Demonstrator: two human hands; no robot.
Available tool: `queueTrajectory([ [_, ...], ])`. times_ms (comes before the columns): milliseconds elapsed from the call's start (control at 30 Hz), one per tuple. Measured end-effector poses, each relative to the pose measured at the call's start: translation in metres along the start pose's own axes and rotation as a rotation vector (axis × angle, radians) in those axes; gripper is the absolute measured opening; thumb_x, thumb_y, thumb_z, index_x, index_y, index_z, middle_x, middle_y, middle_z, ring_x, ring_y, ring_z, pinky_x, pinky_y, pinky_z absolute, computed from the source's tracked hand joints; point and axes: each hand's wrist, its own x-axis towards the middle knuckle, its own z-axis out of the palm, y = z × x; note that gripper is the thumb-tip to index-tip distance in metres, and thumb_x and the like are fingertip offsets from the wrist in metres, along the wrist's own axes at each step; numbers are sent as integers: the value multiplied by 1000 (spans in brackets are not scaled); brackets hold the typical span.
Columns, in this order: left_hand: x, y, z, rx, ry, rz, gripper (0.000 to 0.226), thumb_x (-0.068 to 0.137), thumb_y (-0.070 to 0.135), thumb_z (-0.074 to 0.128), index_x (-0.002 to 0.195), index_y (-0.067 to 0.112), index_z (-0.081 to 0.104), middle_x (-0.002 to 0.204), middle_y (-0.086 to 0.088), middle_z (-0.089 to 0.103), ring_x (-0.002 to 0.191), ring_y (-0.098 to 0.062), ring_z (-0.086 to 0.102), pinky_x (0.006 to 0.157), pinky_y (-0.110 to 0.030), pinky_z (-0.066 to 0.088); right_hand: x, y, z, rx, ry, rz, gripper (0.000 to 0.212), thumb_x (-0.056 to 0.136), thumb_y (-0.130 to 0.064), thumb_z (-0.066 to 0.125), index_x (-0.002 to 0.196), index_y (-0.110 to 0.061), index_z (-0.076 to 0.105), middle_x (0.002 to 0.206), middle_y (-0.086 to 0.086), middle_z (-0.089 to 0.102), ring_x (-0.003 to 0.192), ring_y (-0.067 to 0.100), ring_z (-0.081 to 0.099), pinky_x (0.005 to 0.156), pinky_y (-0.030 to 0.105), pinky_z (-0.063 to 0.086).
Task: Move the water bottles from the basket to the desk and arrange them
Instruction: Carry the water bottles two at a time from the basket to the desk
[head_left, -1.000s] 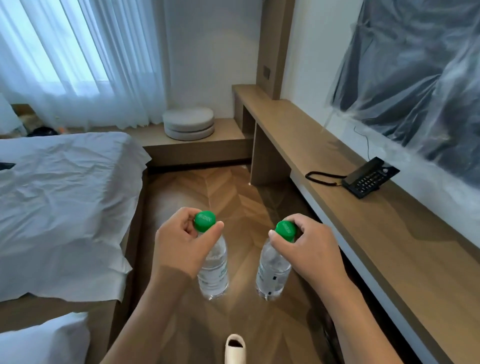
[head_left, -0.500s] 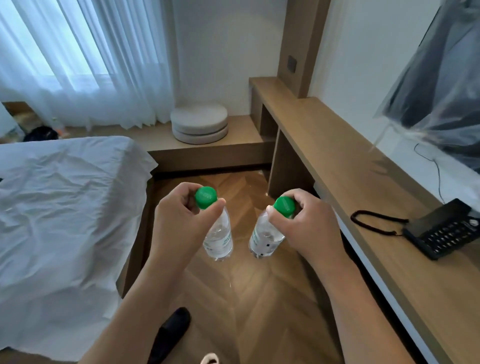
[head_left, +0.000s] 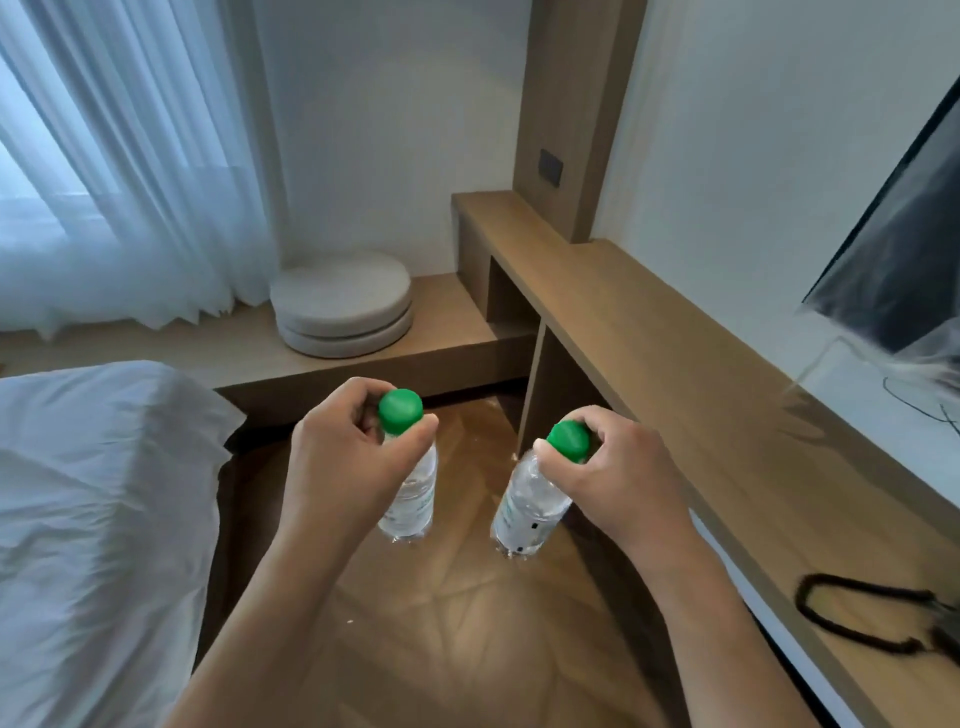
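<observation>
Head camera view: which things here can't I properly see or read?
- Small print on the two clear plastic water bottles with green caps: too small and blurred.
- Bottle necks: covered by the left hand and right hand.
- Black coiled cord on the long wooden desk: cut off by the right edge.
- Dark wall screen: cropped, under plastic film.
- Basket: out of frame.

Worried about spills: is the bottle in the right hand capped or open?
Capped. A green cap sits on the bottle, which the right hand grips at the neck.
</observation>
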Motion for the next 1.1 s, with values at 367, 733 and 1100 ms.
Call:
queueTrajectory([
  [367, 219, -90, 110, -144, -90, -172, 26, 73, 23, 84, 92, 13, 70, 59, 4, 50, 54, -3, 49, 50, -10, 41, 243, 30, 88, -17, -71, 55, 22, 81, -50, 64, 80, -28, 60, 66, -10, 60, 62, 8, 58, 55, 19, 44],
  [733, 442, -121, 215, -148, -103, -105, 25, 74, 23, 83, 85, 30, 62, 56, 11, 42, 52, -4, 41, 51, -14, 37, 470, 51, 114, 76, -6, 167, 18, 77, -46, 68, 82, -30, 60, 71, -10, 62, 67, 10, 59, 55, 28, 52],
  [1100, 659, -165, 361, -217, -503, 22, 18, 75, 22, 81, 84, 22, 65, 49, 6, 40, 48, -4, 37, 52, -23, 37, 667, 103, 142, -19, 70, 465, 19, 79, -46, 69, 77, -29, 62, 70, -9, 64, 63, 8, 60, 53, 29, 48],
])
